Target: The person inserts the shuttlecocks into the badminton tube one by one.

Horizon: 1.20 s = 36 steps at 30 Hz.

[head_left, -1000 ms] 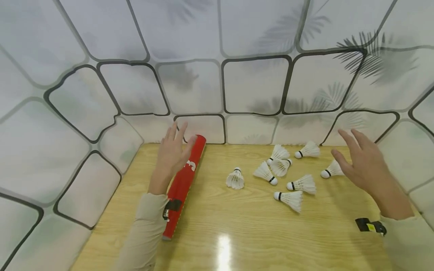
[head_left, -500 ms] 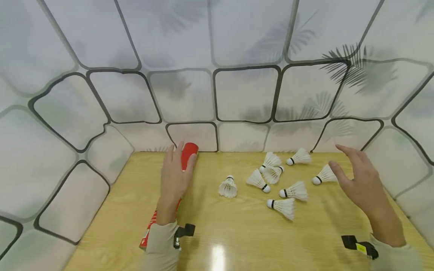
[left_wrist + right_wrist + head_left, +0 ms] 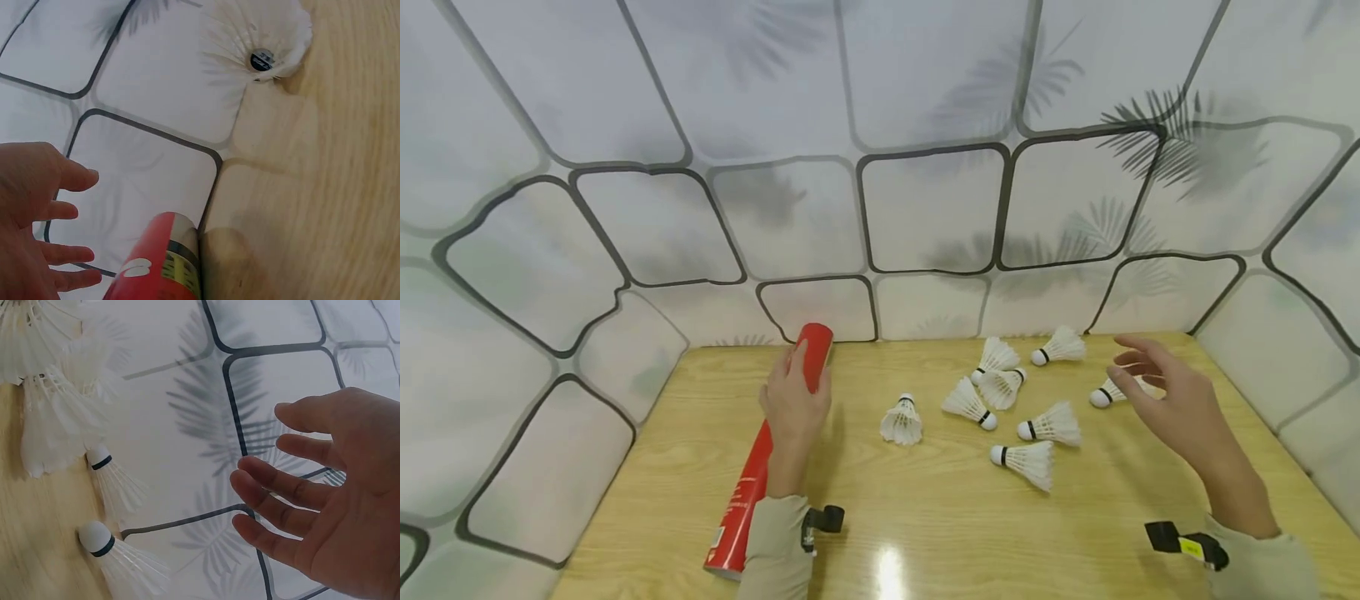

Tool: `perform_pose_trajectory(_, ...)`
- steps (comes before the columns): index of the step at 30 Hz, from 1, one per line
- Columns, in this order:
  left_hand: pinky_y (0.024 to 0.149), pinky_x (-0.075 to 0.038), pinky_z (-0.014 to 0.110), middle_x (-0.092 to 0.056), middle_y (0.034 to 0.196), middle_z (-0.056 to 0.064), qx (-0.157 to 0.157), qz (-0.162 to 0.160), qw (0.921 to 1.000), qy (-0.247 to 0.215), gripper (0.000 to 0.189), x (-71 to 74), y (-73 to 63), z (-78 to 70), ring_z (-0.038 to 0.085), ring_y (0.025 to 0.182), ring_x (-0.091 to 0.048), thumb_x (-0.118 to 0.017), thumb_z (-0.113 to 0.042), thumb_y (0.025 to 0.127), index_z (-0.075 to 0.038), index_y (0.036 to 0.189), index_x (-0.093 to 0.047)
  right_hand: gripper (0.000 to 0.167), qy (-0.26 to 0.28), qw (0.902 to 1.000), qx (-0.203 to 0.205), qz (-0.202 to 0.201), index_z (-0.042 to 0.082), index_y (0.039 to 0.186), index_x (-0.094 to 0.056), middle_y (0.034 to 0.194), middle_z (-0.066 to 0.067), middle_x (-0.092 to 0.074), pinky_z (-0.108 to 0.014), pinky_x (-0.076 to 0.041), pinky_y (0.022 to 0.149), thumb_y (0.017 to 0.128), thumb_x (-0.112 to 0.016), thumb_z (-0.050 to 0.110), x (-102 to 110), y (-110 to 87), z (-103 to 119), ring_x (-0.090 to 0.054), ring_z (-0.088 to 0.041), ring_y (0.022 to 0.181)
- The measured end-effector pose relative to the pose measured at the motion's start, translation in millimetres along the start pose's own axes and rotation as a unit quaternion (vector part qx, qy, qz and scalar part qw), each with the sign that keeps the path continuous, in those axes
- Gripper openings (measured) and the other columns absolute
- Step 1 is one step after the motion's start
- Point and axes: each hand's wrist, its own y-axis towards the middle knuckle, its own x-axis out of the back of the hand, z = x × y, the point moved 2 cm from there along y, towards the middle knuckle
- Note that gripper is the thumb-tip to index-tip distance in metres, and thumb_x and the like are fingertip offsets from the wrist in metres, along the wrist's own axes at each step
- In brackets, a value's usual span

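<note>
Red tube (image 3: 754,479) lay slantwise at the left of the wooden bench (image 3: 940,533), its far end by the foot of the patterned backdrop (image 3: 932,208) and its near end toward me. Through the head view I had the left hand (image 3: 793,408) directly over the tube's upper half; the left wrist view showed that grip wide, fingers straight and spread, the tube just beside the fingertips. Whether the two touched, I could not tell. Over on the other side, the right hand (image 3: 1183,408) was near the rightmost shuttlecock (image 3: 1102,395), hiding part of its feathers from my head view; its grip was partly open, fingers gently bent, with nothing in it. Six more shuttlecocks (image 3: 1024,463) lay in a loose group to the left of that one, corks pointing various ways. Between the group and the tube I saw a lone shuttlecock (image 3: 901,423), its feathered skirt opening toward me.
</note>
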Motion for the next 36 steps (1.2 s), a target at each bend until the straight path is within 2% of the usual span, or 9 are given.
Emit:
perform_pose_trajectory(2, 0.110, -0.027, 0.067, -0.046, 0.153, 0.018, 0.009, 0.019, 0.9998, 0.006, 0.060, -6.6, -0.4, 4.8, 0.041, 0.137, -0.044, -0.068, -0.027, 0.097, -0.014, 0.152, -0.049, 0.045, -0.005, 0.9996, -0.004, 0.026, 0.008, 0.144, -0.057, 0.108, -0.013, -0.071, -0.006, -0.043, 0.084, 0.101, -0.067, 0.017, -5, -1.9, -2, -0.058, 0.008, 0.098)
perform_pose_trajectory(6, 0.112, -0.027, 0.066, -0.039, 0.156, 0.020, 0.035, 0.063, 0.9963, 0.046, 0.069, -14.0, 0.0, 13.2, 0.042, 0.141, -0.038, -0.070, -0.037, 0.096, -0.016, 0.156, -0.043, 0.045, -0.019, 0.9943, -0.022, 0.103, 0.006, 0.143, -0.055, 0.107, -0.012, -0.072, -0.026, -0.054, 0.077, 0.103, -0.066, 0.023, -14, -5.4, -5, -0.070, -0.023, 0.096)
perform_pose_trajectory(8, 0.113, -0.027, 0.067, -0.035, 0.158, 0.021, 0.050, 0.086, 0.9925, 0.071, 0.076, -15.6, 0.8, 17.4, 0.042, 0.143, -0.034, -0.070, -0.043, 0.095, -0.019, 0.159, -0.038, 0.046, -0.026, 0.9888, -0.031, 0.144, 0.005, 0.143, -0.055, 0.106, -0.011, -0.072, -0.035, -0.055, 0.073, 0.103, -0.065, 0.026, -18, -6.0, -7, -0.071, -0.032, 0.093)
perform_pose_trajectory(14, 0.101, -0.039, 0.070, -0.031, 0.160, 0.024, 0.062, 0.131, 0.9814, 0.126, 0.080, -14.6, 6.9, 31.5, 0.047, 0.140, -0.037, -0.063, -0.051, 0.097, -0.024, 0.163, -0.026, 0.048, -0.021, 0.9741, -0.048, 0.220, 0.005, 0.142, -0.054, 0.100, -0.005, -0.069, -0.036, -0.055, 0.068, 0.104, -0.064, 0.031, -32, -5.5, -10, -0.070, -0.022, 0.087)
perform_pose_trajectory(18, 0.091, -0.046, 0.070, -0.039, 0.154, 0.025, 0.050, 0.136, 0.9788, 0.145, 0.065, -7.4, 11.0, 41.4, 0.048, 0.132, -0.046, -0.053, -0.039, 0.103, -0.026, 0.163, -0.030, 0.050, -0.008, 0.9697, -0.051, 0.239, 0.004, 0.143, -0.053, 0.100, -0.006, -0.068, -0.039, -0.056, 0.069, 0.103, -0.064, 0.031, -41, -6.7, -10, -0.071, -0.024, 0.087)
perform_pose_trajectory(21, 0.090, -0.046, 0.071, -0.043, 0.149, 0.027, 0.051, 0.143, 0.9776, 0.146, 0.061, -0.6, 11.9, 46.2, 0.049, 0.128, -0.048, -0.048, -0.028, 0.104, -0.024, 0.162, -0.032, 0.050, -0.003, 0.9668, -0.052, 0.250, 0.005, 0.143, -0.054, 0.099, -0.005, -0.068, -0.038, -0.056, 0.068, 0.103, -0.065, 0.031, -48, -7.5, -9, -0.070, -0.023, 0.086)
perform_pose_trajectory(27, 0.091, -0.040, 0.070, -0.050, 0.129, 0.032, 0.096, 0.148, 0.9772, 0.119, 0.062, 4.7, 10.2, 47.4, 0.049, 0.118, -0.053, -0.049, -0.018, 0.094, -0.016, 0.155, -0.033, 0.047, 0.013, 0.9620, -0.045, 0.269, 0.003, 0.140, -0.057, 0.103, -0.010, -0.068, -0.038, -0.055, 0.068, 0.101, -0.068, 0.027, -57, -8.6, -9, -0.069, -0.021, 0.086)
perform_pose_trajectory(32, 0.089, -0.043, 0.069, -0.046, 0.134, 0.031, 0.102, 0.153, 0.9736, 0.135, 0.067, -0.3, 9.4, 50.5, 0.050, 0.116, -0.052, -0.053, -0.036, 0.101, -0.022, 0.161, -0.027, 0.041, 0.006, 0.9653, -0.033, 0.259, 0.003, 0.135, -0.062, 0.105, -0.013, -0.068, -0.037, -0.055, 0.067, 0.100, -0.069, 0.023, -61, -8.7, -12, -0.068, -0.020, 0.083)
perform_pose_trajectory(36, 0.077, -0.050, 0.063, -0.050, 0.132, 0.028, 0.090, 0.156, 0.9727, 0.147, 0.078, -1.0, 9.4, 56.4, 0.049, 0.104, -0.059, -0.060, -0.056, 0.099, -0.031, 0.164, -0.025, 0.037, -0.006, 0.9681, -0.022, 0.249, 0.004, 0.130, -0.066, 0.102, -0.010, -0.069, -0.034, -0.052, 0.064, 0.099, -0.071, 0.022, -66, -9.6, -13, -0.063, -0.014, 0.078)
